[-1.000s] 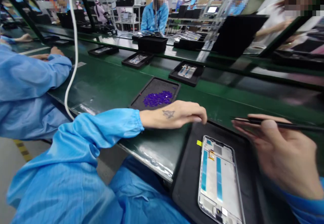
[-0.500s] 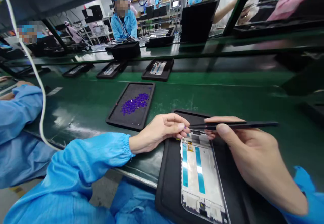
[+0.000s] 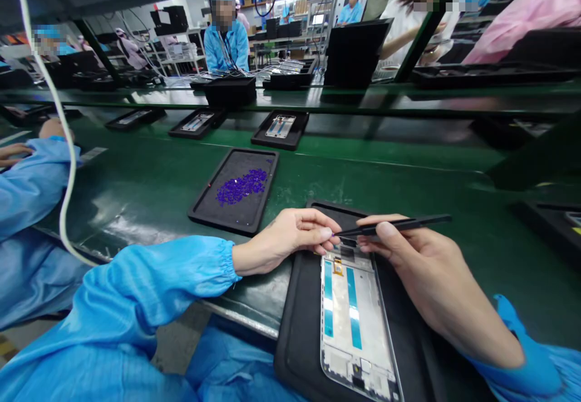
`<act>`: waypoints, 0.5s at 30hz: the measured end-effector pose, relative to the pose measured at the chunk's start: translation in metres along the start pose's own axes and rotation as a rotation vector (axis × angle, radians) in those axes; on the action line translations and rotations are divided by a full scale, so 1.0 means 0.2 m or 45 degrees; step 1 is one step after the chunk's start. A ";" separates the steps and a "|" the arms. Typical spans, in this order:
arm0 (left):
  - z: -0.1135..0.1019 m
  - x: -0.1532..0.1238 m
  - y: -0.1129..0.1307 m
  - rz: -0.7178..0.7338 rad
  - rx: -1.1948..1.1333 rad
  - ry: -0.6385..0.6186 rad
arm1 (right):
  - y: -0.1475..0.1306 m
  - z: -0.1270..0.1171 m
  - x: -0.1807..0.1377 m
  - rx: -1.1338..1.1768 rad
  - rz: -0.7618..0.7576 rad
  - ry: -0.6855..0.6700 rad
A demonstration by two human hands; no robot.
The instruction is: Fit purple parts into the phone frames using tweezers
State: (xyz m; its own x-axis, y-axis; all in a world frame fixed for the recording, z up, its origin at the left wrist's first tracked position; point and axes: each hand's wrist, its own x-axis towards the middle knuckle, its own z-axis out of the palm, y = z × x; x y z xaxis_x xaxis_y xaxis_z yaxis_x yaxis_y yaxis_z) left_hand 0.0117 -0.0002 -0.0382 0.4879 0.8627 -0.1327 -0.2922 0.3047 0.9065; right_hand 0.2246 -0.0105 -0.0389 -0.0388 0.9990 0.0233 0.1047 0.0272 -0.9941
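Black tweezers (image 3: 399,225) are gripped in my right hand (image 3: 417,263), their tips pointing left. Those tips meet the fingertips of my left hand (image 3: 290,238), where thumb and forefinger pinch a tiny purple piece (image 3: 333,234). Below both hands lies a silver phone frame (image 3: 358,311) with two teal strips and a small orange flex part (image 3: 338,267) near its upper end. It rests in a black tray (image 3: 297,329); my hands cover part of its top. Farther left, another black tray (image 3: 204,211) holds a scattered heap of small purple pieces (image 3: 242,187).
Several black trays with phone frames, one of them a tray (image 3: 302,126), line the back of the green bench (image 3: 149,190). A white cable (image 3: 68,148) hangs at left. Beside it a co-worker's blue sleeve (image 3: 31,184) reaches over the bench. Other people sit beyond the shelf.
My right hand has moved left with the tweezers, bringing their tips to the purple piece at my left fingertips. The tweezers are tilted more. The view has shifted slightly.
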 end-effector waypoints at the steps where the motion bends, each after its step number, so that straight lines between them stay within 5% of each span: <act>1: 0.00 0.00 0.00 -0.004 -0.001 0.003 | 0.00 0.00 0.00 0.024 0.010 -0.008; 15: 0.01 0.00 0.00 0.022 0.126 -0.012 | -0.03 0.01 0.01 0.058 -0.029 -0.112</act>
State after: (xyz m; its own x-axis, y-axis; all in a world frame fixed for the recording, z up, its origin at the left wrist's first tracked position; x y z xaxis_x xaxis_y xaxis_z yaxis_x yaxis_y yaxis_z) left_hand 0.0134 -0.0007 -0.0368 0.4914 0.8635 -0.1133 -0.2184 0.2481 0.9438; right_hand 0.2214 -0.0090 -0.0334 -0.1279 0.9910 0.0388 0.0573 0.0464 -0.9973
